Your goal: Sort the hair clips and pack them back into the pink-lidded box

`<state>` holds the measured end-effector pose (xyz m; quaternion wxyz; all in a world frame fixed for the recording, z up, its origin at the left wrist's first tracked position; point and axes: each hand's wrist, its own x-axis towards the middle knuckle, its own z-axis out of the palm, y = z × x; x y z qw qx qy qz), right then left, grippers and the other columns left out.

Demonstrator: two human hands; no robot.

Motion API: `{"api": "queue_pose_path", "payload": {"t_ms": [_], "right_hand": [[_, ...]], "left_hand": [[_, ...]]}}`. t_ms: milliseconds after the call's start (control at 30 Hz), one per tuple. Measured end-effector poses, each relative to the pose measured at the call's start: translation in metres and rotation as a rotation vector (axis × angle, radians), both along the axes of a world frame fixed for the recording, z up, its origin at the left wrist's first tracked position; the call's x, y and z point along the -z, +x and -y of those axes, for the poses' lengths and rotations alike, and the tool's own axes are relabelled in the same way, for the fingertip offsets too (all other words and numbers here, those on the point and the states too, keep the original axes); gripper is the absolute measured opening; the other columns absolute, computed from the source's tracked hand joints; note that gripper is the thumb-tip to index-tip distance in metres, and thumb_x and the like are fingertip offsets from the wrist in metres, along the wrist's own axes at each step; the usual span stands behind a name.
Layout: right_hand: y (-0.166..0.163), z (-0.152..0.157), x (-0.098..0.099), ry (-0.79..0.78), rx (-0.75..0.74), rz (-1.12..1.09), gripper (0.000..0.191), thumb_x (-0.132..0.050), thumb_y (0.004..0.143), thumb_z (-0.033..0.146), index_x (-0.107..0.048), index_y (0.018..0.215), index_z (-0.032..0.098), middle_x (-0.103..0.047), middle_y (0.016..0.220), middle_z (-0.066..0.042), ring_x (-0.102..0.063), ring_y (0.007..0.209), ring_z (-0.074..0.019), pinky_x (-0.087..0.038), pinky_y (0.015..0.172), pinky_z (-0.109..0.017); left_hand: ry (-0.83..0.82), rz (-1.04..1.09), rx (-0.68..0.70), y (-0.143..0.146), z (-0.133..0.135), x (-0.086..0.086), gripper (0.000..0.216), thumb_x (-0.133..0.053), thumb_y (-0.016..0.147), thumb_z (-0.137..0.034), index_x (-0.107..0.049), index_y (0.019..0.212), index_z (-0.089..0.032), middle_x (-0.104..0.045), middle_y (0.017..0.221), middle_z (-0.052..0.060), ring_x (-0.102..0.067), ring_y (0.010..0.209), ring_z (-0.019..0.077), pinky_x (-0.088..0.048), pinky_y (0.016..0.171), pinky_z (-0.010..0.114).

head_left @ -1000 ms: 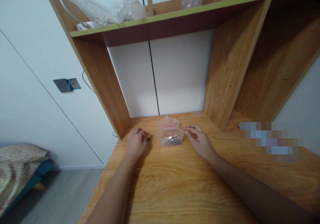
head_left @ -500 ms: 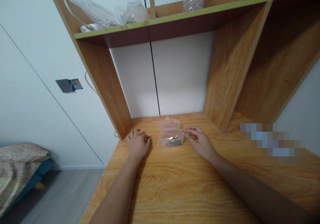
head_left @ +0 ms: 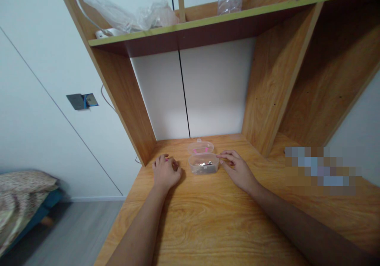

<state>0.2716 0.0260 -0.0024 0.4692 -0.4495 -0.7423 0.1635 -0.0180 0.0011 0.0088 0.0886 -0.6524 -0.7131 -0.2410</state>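
Logging box (head_left: pixel 203 164) on desk (head_left: pixel 208 218), my left hand (head_left: pixel 165 172) just left, curled, hold unclear, right hand (head_left: pixel 237 170) touching its right side, fingers flat

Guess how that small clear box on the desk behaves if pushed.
The clear box looks thin plastic, nearly empty: probably light, sliding easily on the smooth desk. Its open lid lies behind, so it may tip backward.

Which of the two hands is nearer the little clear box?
The right hand: its fingertips are at the clear box's right edge, while the left hand rests apart.
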Motion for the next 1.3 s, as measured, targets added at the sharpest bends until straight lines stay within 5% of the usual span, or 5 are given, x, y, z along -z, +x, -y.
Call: {"api": "queue_pose_path", "payload": {"t_ms": [267, 533, 767, 1033, 1300], "right_hand": [[0.002, -0.001, -0.001, 0.006, 0.011, -0.002, 0.024, -0.055, 0.091, 0.031, -0.074, 0.106, 0.026, -0.059, 0.111, -0.008, -0.059, 0.11, -0.0237, -0.049, 0.098, -0.039], [0.002, 0.002, -0.004, 0.027, 0.013, -0.007, 0.025, -0.053, 0.093, 0.032, -0.073, 0.106, 0.024, -0.06, 0.111, -0.008, -0.059, 0.108, -0.024, -0.049, 0.099, -0.042], [-0.003, 0.015, -0.015, 0.229, 0.013, 0.021, 0.025, -0.055, 0.093, 0.025, -0.071, 0.112, 0.027, -0.061, 0.112, -0.009, -0.059, 0.111, -0.0246, -0.049, 0.1, -0.042], [-0.012, 0.031, -0.023, 0.452, -0.143, 0.25, 0.028, -0.064, 0.092, 0.028, -0.07, 0.117, 0.04, -0.059, 0.134, -0.005, -0.056, 0.121, -0.0264, -0.047, 0.1, -0.047], [-0.012, 0.022, -0.014, 0.374, -0.016, 0.074, 0.021, -0.064, 0.09, 0.028, -0.076, 0.105, 0.038, -0.065, 0.127, -0.004, -0.06, 0.116, -0.0262, -0.05, 0.099, -0.047]], "left_hand": [[-0.066, -0.105, -0.313, -0.005, 0.004, -0.002, 0.036, -0.047, 0.087, -0.035, -0.061, 0.107, -0.008, -0.062, 0.108, 0.022, -0.055, 0.105, 0.0373, -0.036, 0.089, 0.046], [0.066, -0.073, -0.221, -0.013, 0.001, -0.004, 0.041, -0.049, 0.088, -0.034, -0.056, 0.116, -0.005, -0.064, 0.105, 0.021, -0.061, 0.101, 0.0342, -0.043, 0.088, 0.044], [0.474, 0.088, 0.199, 0.007, 0.015, -0.026, 0.051, -0.057, 0.086, -0.027, -0.041, 0.134, -0.015, -0.053, 0.135, 0.017, -0.05, 0.127, 0.0295, -0.04, 0.109, 0.044], [0.488, -0.015, 0.808, 0.045, 0.034, -0.023, 0.052, -0.06, 0.085, -0.025, -0.043, 0.134, -0.018, -0.055, 0.138, 0.017, -0.051, 0.131, 0.0271, -0.046, 0.108, 0.044], [0.44, 0.071, 0.625, 0.05, 0.029, -0.017, 0.037, -0.058, 0.092, -0.029, -0.055, 0.127, -0.02, -0.048, 0.146, 0.016, -0.045, 0.137, 0.0279, -0.043, 0.112, 0.049]]}}
